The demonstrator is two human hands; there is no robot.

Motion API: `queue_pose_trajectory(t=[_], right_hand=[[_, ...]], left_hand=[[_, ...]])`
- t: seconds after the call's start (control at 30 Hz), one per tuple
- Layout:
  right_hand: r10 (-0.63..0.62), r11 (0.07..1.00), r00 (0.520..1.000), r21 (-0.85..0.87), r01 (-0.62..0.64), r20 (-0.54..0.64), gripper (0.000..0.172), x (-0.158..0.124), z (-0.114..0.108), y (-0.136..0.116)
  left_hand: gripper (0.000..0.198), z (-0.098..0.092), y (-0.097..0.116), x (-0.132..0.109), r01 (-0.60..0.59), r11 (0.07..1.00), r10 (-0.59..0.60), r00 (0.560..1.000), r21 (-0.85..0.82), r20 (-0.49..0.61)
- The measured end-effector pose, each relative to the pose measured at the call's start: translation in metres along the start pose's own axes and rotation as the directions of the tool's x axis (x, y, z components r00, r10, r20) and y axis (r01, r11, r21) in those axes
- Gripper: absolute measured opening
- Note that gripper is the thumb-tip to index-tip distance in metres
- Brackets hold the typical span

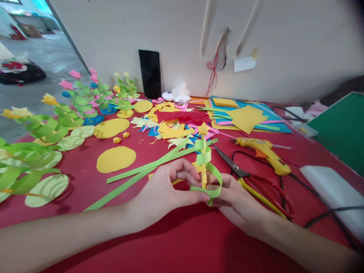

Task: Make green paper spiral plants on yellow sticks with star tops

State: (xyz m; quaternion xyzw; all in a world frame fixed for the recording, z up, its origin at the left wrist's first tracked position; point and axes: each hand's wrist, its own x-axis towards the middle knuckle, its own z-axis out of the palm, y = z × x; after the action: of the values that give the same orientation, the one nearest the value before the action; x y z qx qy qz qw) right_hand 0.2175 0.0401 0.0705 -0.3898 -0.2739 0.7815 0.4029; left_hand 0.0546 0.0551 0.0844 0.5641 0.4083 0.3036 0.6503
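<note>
A thin yellow paper stick (204, 167) stands upright between my hands, with a yellow star (203, 129) at its top. A green paper strip (215, 175) spirals round the stick and loops wide near its lower end. My left hand (173, 182) pinches the strip's lower loop between thumb and fingers, left of the stick. From the right, my right hand (233, 195) has its fingers closed on the stick's base and the strip; its fingertips are partly hidden behind the loop. Two loose green strips (125, 191) lie crossed on the table just left of my left hand.
Red-handled scissors (241, 172) and a yellow glue gun (264, 149) with a black cable lie at right. Finished spiral paper plants (45, 125) stand at left. Paper scraps (176, 131) and a leaning phone (150, 74) are behind, against a white panel (176, 30).
</note>
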Motion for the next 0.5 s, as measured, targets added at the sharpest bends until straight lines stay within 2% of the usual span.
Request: queue_pose_trajectory(t=[0.2, 0.5], right_hand=[[0.006, 1.0, 1.0, 0.007, -0.006, -0.017, 0.018, -0.0009, 0.0003, 0.0], [-0.008, 1.0, 1.0, -0.001, 0.008, -0.016, 0.015, -0.0007, -0.0008, 0.0005]], left_hand=[[0.026, 0.0007, 0.0026, -0.0003, -0.04, 0.999, 0.041, 0.999, 0.031, -0.027], [0.027, -0.0008, 0.0013, 0.001, -0.027, 1.0, 0.027, 1.0, 0.014, -0.005]])
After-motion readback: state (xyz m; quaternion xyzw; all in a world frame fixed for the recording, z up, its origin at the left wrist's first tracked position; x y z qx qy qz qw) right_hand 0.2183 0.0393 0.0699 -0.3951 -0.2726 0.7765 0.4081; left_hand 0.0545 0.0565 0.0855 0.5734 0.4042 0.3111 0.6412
